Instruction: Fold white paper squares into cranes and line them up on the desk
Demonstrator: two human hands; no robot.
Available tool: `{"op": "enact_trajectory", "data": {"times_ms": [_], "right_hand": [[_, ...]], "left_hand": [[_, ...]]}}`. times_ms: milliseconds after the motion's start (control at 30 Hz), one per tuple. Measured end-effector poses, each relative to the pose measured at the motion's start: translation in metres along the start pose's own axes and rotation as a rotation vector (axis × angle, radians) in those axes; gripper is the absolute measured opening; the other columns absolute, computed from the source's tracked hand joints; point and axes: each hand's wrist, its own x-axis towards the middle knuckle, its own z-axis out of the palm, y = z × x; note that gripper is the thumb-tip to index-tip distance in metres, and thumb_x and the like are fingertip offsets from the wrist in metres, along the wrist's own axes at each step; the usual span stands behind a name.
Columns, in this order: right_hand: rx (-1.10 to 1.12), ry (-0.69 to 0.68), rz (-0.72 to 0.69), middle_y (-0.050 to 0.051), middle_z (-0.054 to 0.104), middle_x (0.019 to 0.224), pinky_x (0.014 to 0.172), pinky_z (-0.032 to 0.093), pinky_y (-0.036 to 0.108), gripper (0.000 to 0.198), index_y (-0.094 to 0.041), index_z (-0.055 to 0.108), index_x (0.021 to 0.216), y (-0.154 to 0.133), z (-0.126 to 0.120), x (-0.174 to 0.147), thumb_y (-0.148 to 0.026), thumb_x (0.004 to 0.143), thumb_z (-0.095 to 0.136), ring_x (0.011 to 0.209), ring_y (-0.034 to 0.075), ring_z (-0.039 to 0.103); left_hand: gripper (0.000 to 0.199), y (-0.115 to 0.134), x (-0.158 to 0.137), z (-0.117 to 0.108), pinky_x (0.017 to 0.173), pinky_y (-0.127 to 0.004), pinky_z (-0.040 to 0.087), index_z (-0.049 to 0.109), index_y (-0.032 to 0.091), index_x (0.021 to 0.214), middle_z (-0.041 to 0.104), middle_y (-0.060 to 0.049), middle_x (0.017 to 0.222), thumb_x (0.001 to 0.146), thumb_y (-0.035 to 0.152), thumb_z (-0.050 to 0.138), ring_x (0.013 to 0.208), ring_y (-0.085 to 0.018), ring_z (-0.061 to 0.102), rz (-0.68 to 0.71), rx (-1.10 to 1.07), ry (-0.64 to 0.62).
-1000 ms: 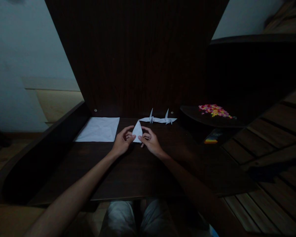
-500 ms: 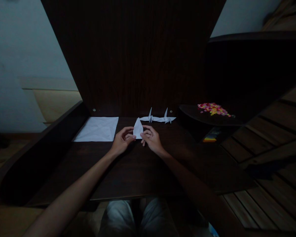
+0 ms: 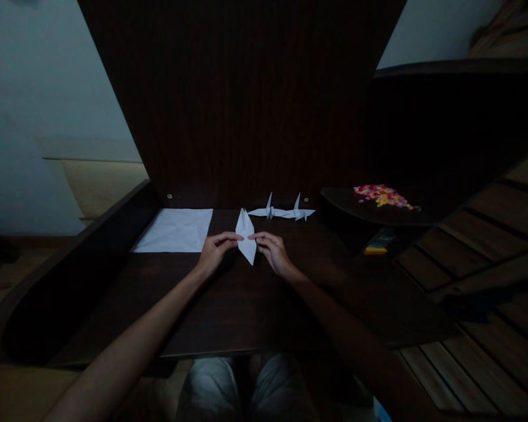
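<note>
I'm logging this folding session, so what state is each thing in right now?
folded paper: part-folded into a kite shape, pinched at both sides
left hand: pinching its left edge
right hand: pinching its right edge
paper cranes: two, finished, standing on the desk
paper sheet: flat, creased, unfolded

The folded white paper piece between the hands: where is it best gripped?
Probably at its wide middle corners, pinched from either side, as the left hand and right hand do now. The folded paper piece tapers to thin points at both ends.
</note>
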Motion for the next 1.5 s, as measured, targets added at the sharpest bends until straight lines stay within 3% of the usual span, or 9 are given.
{"op": "enact_trajectory", "data": {"times_ms": [167, 300, 533, 833, 1033, 1233, 1367, 1500], "right_hand": [[-0.157, -0.006, -0.109, 0.001, 0.065, 0.08, 0.069, 0.046, 0.027, 0.017, -0.02, 0.067, 0.079, 0.002, 0.001, 0.001, -0.034, 0.07, 0.067, 0.075, 0.015, 0.059], [-0.153, 0.02, -0.165, -0.001, 0.061, 0.08, 0.066, 0.046, 0.025, 0.024, -0.021, 0.058, 0.084, 0.006, 0.0, 0.003, -0.03, 0.066, 0.072, 0.074, 0.013, 0.058], [-0.109, -0.002, -0.14, -0.004, 0.057, 0.071, 0.059, 0.044, 0.023, 0.039, -0.024, 0.046, 0.093, 0.003, 0.0, 0.002, -0.029, 0.065, 0.072, 0.063, 0.011, 0.056], [-0.103, -0.016, -0.073, -0.004, 0.057, 0.068, 0.057, 0.044, 0.023, 0.035, -0.022, 0.054, 0.09, 0.003, 0.002, 0.002, -0.03, 0.062, 0.074, 0.061, 0.011, 0.055], [-0.112, -0.015, 0.016, -0.001, 0.061, 0.069, 0.062, 0.045, 0.026, 0.029, -0.019, 0.061, 0.083, 0.002, 0.003, 0.002, -0.035, 0.062, 0.074, 0.064, 0.013, 0.058], [-0.197, -0.012, -0.033, -0.002, 0.058, 0.061, 0.055, 0.04, 0.024, 0.025, -0.017, 0.061, 0.066, -0.001, 0.004, -0.001, -0.041, 0.066, 0.07, 0.059, 0.012, 0.053], [-0.186, 0.017, -0.042, -0.002, 0.057, 0.06, 0.052, 0.04, 0.024, 0.025, -0.018, 0.062, 0.068, 0.001, 0.005, -0.002, -0.04, 0.065, 0.071, 0.055, 0.012, 0.052], [-0.129, 0.036, -0.05, 0.0, 0.063, 0.071, 0.061, 0.047, 0.027, 0.029, -0.018, 0.064, 0.077, 0.002, 0.005, -0.002, -0.037, 0.058, 0.076, 0.065, 0.014, 0.058]], "left_hand": [[0.019, -0.001, 0.0, 0.002, 0.078, -0.03, 0.047, 0.07, 0.015, 0.076, 0.069, -0.004, 0.082, 0.066, 0.032, 0.071, 0.08, -0.018, 0.062, 0.007, 0.052, 0.019], [0.027, -0.003, -0.001, 0.006, 0.065, -0.026, 0.047, 0.064, 0.015, 0.08, 0.064, 0.0, 0.067, 0.062, 0.032, 0.076, 0.064, -0.013, 0.059, -0.014, 0.009, 0.007], [0.03, -0.004, -0.001, 0.008, 0.059, -0.021, 0.044, 0.054, 0.016, 0.077, 0.057, 0.004, 0.062, 0.062, 0.028, 0.076, 0.059, -0.009, 0.056, 0.009, -0.043, 0.024], [0.042, 0.004, -0.003, 0.01, 0.056, -0.018, 0.042, 0.039, 0.02, 0.077, 0.055, 0.006, 0.066, 0.06, 0.027, 0.076, 0.056, -0.007, 0.053, -0.004, -0.111, 0.013], [0.039, 0.008, -0.006, 0.01, 0.055, -0.019, 0.041, 0.041, 0.02, 0.078, 0.051, 0.006, 0.066, 0.062, 0.026, 0.075, 0.057, -0.007, 0.051, 0.035, -0.065, -0.021], [0.032, 0.001, -0.007, 0.011, 0.055, -0.018, 0.038, 0.044, 0.019, 0.08, 0.047, 0.006, 0.068, 0.067, 0.028, 0.072, 0.058, -0.007, 0.047, 0.081, -0.031, -0.027], [0.023, -0.003, -0.006, 0.012, 0.053, -0.019, 0.035, 0.049, 0.018, 0.077, 0.047, 0.005, 0.067, 0.071, 0.028, 0.068, 0.056, -0.007, 0.044, 0.127, 0.072, 0.005], [0.017, -0.002, -0.004, 0.01, 0.059, -0.021, 0.039, 0.053, 0.017, 0.076, 0.054, 0.0, 0.077, 0.073, 0.028, 0.066, 0.065, -0.01, 0.049, 0.177, 0.151, 0.072]]}}
